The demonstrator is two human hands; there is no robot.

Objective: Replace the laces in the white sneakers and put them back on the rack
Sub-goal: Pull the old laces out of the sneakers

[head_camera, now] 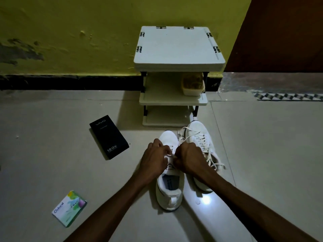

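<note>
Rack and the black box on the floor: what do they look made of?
Rack: looks like moulded plastic, matte off-white shelves with clip slots, on dark posts. Black box: probably printed cardboard, matte, sharp edges and white lettering.

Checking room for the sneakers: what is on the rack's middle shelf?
A pale tub with something brownish inside sits at the right of the middle shelf. The top shelf covers its back part, so anything there is hidden.

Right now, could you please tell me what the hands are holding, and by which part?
The left hand and the right hand both pinch the lace above the tongue of the nearer white sneaker; the exact stretch is hidden.
</note>
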